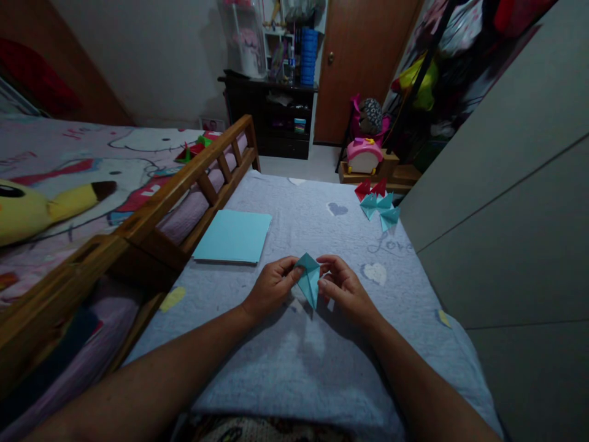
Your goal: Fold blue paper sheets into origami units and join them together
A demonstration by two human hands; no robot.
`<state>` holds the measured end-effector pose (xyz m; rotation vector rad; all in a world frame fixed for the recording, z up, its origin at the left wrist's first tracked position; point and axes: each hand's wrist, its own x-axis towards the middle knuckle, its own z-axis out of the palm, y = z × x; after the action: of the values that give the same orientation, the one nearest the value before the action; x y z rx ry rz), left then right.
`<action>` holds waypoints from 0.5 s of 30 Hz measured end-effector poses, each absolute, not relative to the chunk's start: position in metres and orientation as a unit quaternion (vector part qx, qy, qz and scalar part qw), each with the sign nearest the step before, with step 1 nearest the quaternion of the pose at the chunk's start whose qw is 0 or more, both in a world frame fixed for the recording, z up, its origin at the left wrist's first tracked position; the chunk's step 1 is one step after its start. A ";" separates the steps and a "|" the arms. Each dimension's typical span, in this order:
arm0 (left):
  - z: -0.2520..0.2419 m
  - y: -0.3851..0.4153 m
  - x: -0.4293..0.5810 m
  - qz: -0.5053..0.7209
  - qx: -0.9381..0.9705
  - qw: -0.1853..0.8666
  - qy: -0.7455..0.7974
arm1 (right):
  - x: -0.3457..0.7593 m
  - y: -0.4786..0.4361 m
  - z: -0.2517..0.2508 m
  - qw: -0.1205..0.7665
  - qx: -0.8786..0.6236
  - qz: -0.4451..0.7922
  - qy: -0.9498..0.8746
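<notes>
My left hand (277,282) pinches blue paper (308,280), seemingly part-folded, over bed (276,380); right hand (344,287) at its edge, can't tell if gripping. Folded pieces (387,212), 1 o'clock, look done. Flat sheets (233,237), 10 o'clock, remain unfolded.

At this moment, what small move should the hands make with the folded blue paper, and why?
Probably the right hand should pinch the right edge of the folded blue paper. The left hand already grips its upper left side, while the right hand sits at the opposite edge with no clear pinch visible.
</notes>
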<state>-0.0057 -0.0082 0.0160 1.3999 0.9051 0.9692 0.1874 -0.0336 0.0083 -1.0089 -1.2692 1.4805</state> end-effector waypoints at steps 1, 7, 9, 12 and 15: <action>0.016 -0.009 -0.005 0.410 0.598 0.571 0.385 | 0.187 -0.033 0.007 0.457 -0.416 0.597 -0.512; 0.014 -0.012 -0.004 0.393 0.611 0.577 0.373 | 0.184 -0.030 0.002 0.434 -0.421 0.600 -0.524; 0.014 -0.012 -0.004 0.395 0.617 0.569 0.374 | 0.184 -0.030 0.003 0.428 -0.419 0.602 -0.529; 0.015 -0.010 -0.003 0.405 0.613 0.557 0.387 | 0.183 -0.030 0.007 0.425 -0.414 0.606 -0.530; 0.016 -0.009 -0.001 0.405 0.586 0.587 0.385 | 0.181 -0.032 0.010 0.420 -0.409 0.612 -0.530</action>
<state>-0.0005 -0.0093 0.0159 1.3656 0.8984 0.9428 0.1812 -0.0318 0.0095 -1.0253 -1.3286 1.5348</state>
